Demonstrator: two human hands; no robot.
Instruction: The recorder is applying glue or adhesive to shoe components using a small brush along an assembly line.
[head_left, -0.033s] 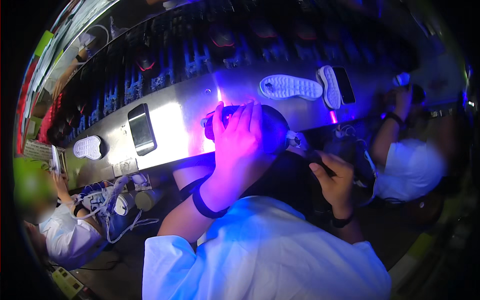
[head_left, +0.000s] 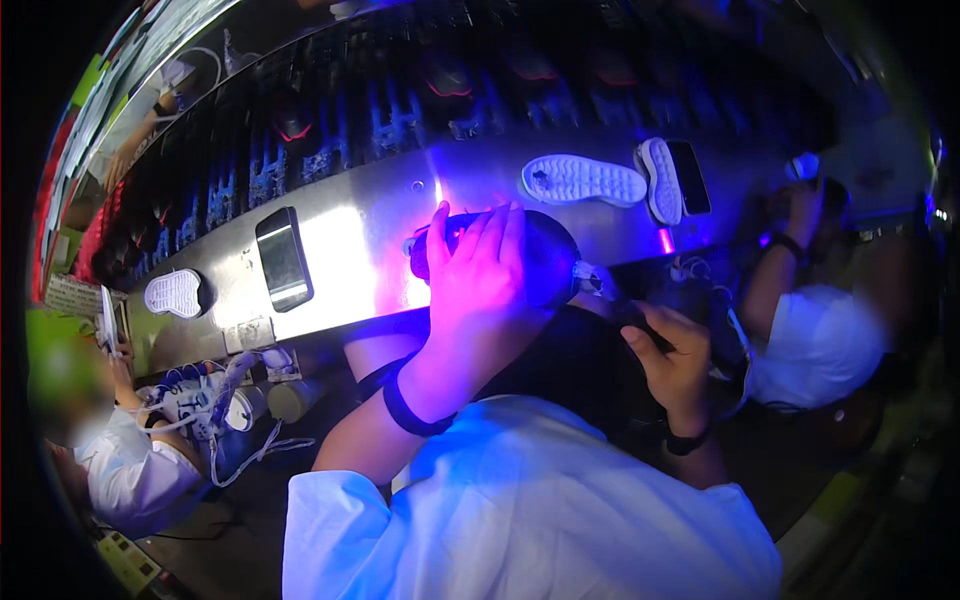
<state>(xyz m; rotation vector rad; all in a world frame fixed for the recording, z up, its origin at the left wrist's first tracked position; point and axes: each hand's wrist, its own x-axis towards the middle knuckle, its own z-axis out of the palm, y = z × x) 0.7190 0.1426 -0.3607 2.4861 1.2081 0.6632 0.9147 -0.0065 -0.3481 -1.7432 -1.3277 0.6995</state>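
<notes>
My left hand (head_left: pixel 478 282), lit pink and blue, wraps over a dark shoe upper (head_left: pixel 545 258) at the front edge of the metal bench. Its fingers curl over the far side of the upper and grip it. A pale piece (head_left: pixel 590 277) shows at the upper's right end. My right hand (head_left: pixel 672 362) is lower and to the right, thumb and fingers bent together around something dark that I cannot make out. Beyond the upper lies a white shoe sole (head_left: pixel 585 180), with a second white sole (head_left: pixel 660 180) on its side to the right.
Phones lie at the left (head_left: pixel 284 260) and right (head_left: pixel 690 178) of the metal bench (head_left: pixel 385 180). Another sole (head_left: pixel 174 293) rests at far left. Behind runs a dark rack (head_left: pixel 370 110) carrying dark shoes. Co-workers sit on both sides; pots (head_left: pixel 291 400) hang below the bench.
</notes>
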